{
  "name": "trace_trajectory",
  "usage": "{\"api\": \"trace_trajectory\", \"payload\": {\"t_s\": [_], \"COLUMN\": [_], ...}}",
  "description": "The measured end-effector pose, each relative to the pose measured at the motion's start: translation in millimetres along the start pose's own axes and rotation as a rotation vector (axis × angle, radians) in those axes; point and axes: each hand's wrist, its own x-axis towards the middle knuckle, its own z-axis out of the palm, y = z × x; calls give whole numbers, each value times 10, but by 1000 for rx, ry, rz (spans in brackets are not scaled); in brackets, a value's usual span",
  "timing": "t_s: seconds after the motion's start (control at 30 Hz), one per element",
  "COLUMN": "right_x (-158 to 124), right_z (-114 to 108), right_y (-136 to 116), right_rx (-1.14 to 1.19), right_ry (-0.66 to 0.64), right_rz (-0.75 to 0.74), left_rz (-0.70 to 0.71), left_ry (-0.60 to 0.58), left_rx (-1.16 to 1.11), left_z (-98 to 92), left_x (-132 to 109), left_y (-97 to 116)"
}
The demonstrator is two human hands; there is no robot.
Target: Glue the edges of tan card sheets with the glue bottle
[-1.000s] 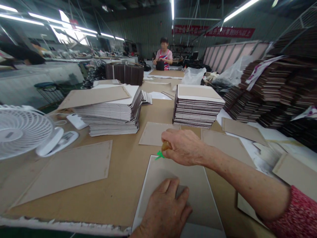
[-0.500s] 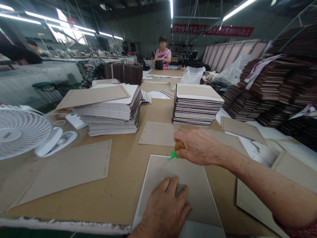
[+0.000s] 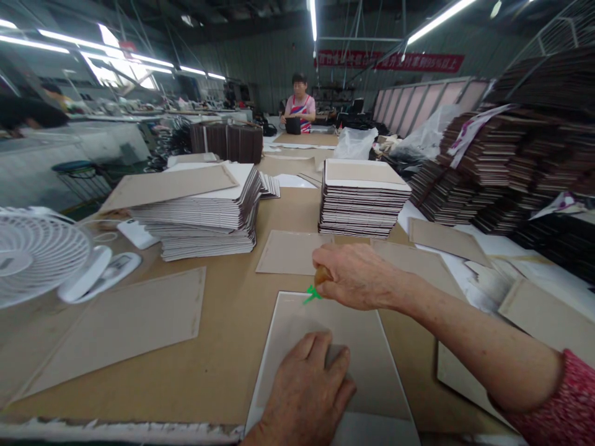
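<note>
A grey-beige sheet with a pale border (image 3: 356, 344) lies in front of me at the table's near edge. My left hand (image 3: 309, 384) rests on it, fingers spread and pressed down. Over the sheet's far edge, my right hand (image 3: 348, 275) is closed around a tool with a rounded brown-yellow handle (image 3: 321, 274); its working end is hidden. A bright green piece (image 3: 311, 295) shows just below the handle, near the sheet's far edge. Beyond the right hand lies a flat beige panel (image 3: 286, 253).
Two stacks of pale-faced boards, a left stack (image 3: 209, 220) and a right stack (image 3: 362, 201), stand farther back. A white fan (image 3: 41, 257) is at the left, near a loose panel (image 3: 139, 322). Dark bundles (image 3: 483, 155) pile up at right. A person (image 3: 300, 108) works across the table.
My right hand has shifted slightly left along the sheet's far edge, with the tool and green piece. My left hand stays in place on the sheet. The camera view has turned a little.
</note>
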Motion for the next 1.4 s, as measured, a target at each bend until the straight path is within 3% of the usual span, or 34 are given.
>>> {"api": "trace_trajectory", "payload": {"t_s": [0.37,0.67,0.93,1.4], "right_x": [-263,-321,-602,-969], "right_z": [-62,33,3,68], "right_y": [228,249,463,741], "right_rx": [-29,22,14,121], "right_ry": [-50,5,-60,-21], "right_rz": [147,113,293,417], "left_rz": [23,29,-4,-3], "left_ry": [-6,21,-2,9], "left_rx": [25,59,15,-12], "left_z": [36,13,16,26], "left_x": [-13,-4,-24,-19], "left_y": [-9,11,10,-7]}}
